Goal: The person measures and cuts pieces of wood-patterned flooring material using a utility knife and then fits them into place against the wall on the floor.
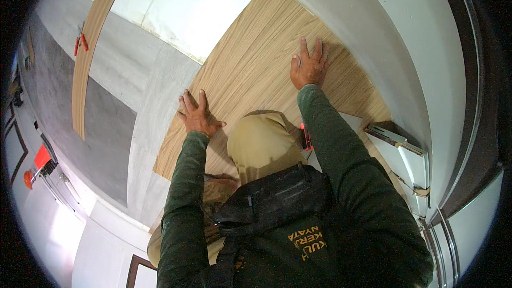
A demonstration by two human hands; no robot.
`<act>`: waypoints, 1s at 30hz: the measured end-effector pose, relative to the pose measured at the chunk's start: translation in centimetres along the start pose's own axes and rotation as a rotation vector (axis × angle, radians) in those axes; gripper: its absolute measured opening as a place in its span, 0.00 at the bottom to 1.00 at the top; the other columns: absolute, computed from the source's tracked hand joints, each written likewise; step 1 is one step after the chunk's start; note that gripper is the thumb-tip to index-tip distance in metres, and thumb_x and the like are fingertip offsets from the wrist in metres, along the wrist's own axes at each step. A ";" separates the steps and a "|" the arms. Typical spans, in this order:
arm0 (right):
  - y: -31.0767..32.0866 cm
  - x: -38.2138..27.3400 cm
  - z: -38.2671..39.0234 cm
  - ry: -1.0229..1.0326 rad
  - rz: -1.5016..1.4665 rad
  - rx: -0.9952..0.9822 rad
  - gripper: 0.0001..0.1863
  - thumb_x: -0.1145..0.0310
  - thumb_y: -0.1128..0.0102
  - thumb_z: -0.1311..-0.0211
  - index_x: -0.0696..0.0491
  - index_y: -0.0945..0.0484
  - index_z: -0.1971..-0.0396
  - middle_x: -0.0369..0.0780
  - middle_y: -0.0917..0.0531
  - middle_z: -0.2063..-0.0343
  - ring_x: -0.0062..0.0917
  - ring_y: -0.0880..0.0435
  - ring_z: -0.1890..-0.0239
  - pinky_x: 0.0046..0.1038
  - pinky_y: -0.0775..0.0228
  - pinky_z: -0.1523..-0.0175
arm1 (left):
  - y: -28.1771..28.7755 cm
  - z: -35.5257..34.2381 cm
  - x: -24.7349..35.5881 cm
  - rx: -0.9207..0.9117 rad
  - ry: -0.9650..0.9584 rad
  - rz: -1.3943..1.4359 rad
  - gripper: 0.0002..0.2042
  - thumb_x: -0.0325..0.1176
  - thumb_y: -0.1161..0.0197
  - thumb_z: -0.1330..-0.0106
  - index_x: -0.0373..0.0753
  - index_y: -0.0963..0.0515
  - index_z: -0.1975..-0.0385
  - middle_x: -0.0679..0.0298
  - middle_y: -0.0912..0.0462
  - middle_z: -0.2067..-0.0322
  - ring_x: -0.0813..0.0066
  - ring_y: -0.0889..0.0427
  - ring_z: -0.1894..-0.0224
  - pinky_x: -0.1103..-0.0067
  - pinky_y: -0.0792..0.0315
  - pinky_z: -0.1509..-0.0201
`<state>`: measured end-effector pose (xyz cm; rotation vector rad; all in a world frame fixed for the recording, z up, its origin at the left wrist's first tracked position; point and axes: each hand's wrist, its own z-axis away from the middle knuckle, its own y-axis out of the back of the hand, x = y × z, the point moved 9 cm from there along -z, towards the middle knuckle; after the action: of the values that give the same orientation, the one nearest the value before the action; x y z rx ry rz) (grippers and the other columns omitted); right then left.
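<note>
Beneath both my hands lies a wood-grain floor covering (256, 58), light brown, its long edge running along the wall on the right. My left hand (198, 115) rests on it near its left edge, fingers spread and pointing away from me. Farther off and to the right, my right hand (311, 65) presses flat on the same surface with its fingers apart. Neither hand holds anything. My knee (261, 141) in tan trousers is between my arms, over the near part of the covering. A red and black tool (305, 137), partly hidden, lies beside my right forearm.
To the left, a narrow wood-grain strip (88, 74) lies on the grey floor (114, 122), with red-handled pliers or cutters (81, 41) on it. White panels (410, 165) stand low by the right wall. A red object (42, 157) is at the far left.
</note>
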<state>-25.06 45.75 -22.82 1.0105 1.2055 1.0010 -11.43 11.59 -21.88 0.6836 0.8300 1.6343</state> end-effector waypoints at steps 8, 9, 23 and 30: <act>0.1 0.2 0.2 -0.008 0.001 0.019 0.29 0.57 0.46 0.35 0.42 0.35 0.33 0.51 0.46 0.32 0.53 0.48 0.30 0.58 0.47 0.34 | 0.0 -0.3 0.4 -0.116 0.052 0.031 0.67 0.49 0.15 0.72 0.56 0.54 0.27 0.41 0.69 0.27 0.36 0.71 0.26 0.32 0.62 0.35; 0.1 0.1 0.2 -0.012 0.000 0.013 0.29 0.57 0.46 0.35 0.43 0.35 0.33 0.51 0.46 0.32 0.53 0.48 0.30 0.58 0.46 0.34 | -0.1 -0.3 0.3 -0.115 0.053 0.031 0.67 0.49 0.15 0.73 0.56 0.55 0.27 0.41 0.69 0.27 0.36 0.71 0.26 0.32 0.62 0.35; 1.1 -0.5 -0.2 0.002 -0.087 0.038 0.30 0.62 0.40 0.40 0.45 0.31 0.36 0.52 0.43 0.33 0.54 0.46 0.32 0.56 0.47 0.33 | 0.6 -0.2 0.6 -0.056 0.026 -0.026 0.69 0.50 0.15 0.76 0.52 0.55 0.28 0.38 0.63 0.28 0.34 0.62 0.27 0.34 0.54 0.37; 1.0 -0.2 -0.2 -0.007 -0.101 0.013 0.30 0.62 0.41 0.40 0.47 0.32 0.35 0.55 0.40 0.36 0.56 0.43 0.34 0.55 0.47 0.33 | 0.8 -0.1 0.9 -0.057 0.026 -0.021 0.64 0.53 0.18 0.69 0.47 0.52 0.28 0.39 0.61 0.28 0.34 0.63 0.27 0.34 0.56 0.36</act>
<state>-25.32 45.78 -21.83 0.9523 1.2466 0.9111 -12.21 12.35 -21.28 0.6130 0.8042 1.6444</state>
